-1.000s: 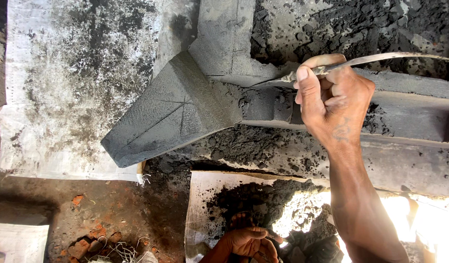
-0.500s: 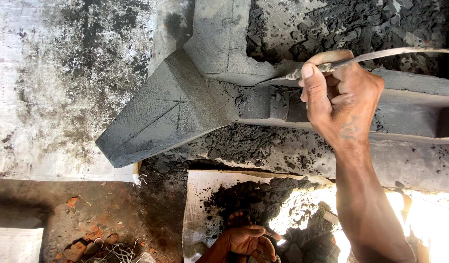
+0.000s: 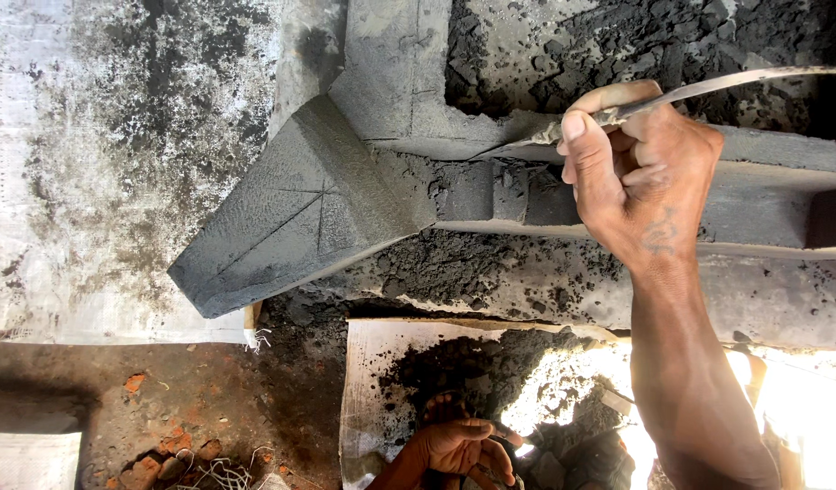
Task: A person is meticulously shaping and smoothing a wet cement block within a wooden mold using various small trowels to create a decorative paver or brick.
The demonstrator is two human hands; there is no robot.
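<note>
Right hand (image 3: 640,177), clamped on thin metal tool (image 3: 708,89), has edged rightward along grey moulded block (image 3: 300,213); left hand (image 3: 459,446) rests half-curled below

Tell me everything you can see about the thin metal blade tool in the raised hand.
The thin metal blade tool is a long, narrow, flat strip of grey metal, smeared with dark wet mortar near its tip. It lies almost level, running from the right edge of the view leftward, slightly bowed. The right hand pinches it between thumb and fingers. Its pointed tip touches the top edge of the grey moulded cement form, where the block meets the upper slab. Its far end runs out of view.
</note>
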